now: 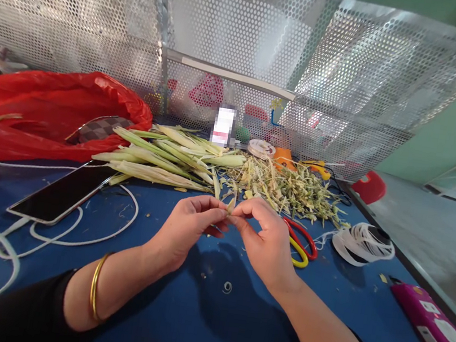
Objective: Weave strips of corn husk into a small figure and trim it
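My left hand [190,222] and my right hand [267,237] meet over the blue table, fingertips pinched together. Between them is a small piece of pale yellow-green husk [231,204], its tip sticking up above the fingers. Both hands are closed on it; the lower part is hidden by the fingers. Just beyond lies a pile of long corn husks [161,161], with a heap of small husk pieces [294,189] to its right. Scissors with red and yellow handles [307,243] lie beside my right hand, their blades out of sight behind it.
A spool of white string [362,245] stands at the right, near a purple packet [430,321]. Left are a black-screened phone [64,192] on a white cable [129,225] and a red plastic bag [5,115]. A perforated metal panel [240,30] borders the table's back.
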`<action>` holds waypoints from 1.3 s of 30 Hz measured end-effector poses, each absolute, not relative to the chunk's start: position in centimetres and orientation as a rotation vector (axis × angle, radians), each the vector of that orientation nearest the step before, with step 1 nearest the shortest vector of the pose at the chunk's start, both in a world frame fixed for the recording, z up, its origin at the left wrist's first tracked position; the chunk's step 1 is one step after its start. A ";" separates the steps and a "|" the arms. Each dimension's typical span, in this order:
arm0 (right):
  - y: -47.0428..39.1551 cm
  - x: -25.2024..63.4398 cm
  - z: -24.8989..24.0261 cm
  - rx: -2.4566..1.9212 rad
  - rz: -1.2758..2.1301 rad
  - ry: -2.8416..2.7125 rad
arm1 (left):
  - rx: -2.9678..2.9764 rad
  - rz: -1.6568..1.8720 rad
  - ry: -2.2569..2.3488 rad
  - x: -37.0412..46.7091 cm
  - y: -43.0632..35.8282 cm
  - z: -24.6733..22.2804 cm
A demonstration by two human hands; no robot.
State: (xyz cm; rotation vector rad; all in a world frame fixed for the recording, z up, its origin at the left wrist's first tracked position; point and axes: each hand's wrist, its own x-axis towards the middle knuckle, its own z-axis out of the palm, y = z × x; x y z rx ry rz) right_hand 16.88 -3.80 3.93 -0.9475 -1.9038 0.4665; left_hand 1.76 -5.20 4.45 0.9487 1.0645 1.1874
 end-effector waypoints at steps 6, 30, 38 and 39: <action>-4.0 16.7 4.4 -1.009 0.609 -1.789 | 1.035 1.196 1.101 2.1 -5.5 4.9; -3.5 16.9 4.0 -0.905 0.434 -1.853 | 0.914 1.183 1.009 1.8 -5.2 4.4; -3.5 17.0 4.3 -0.943 0.480 -1.927 | 0.963 1.229 1.109 2.1 -5.4 4.3; -3.5 17.1 4.3 -0.942 0.496 -1.937 | 0.969 1.235 1.122 2.1 -5.4 4.4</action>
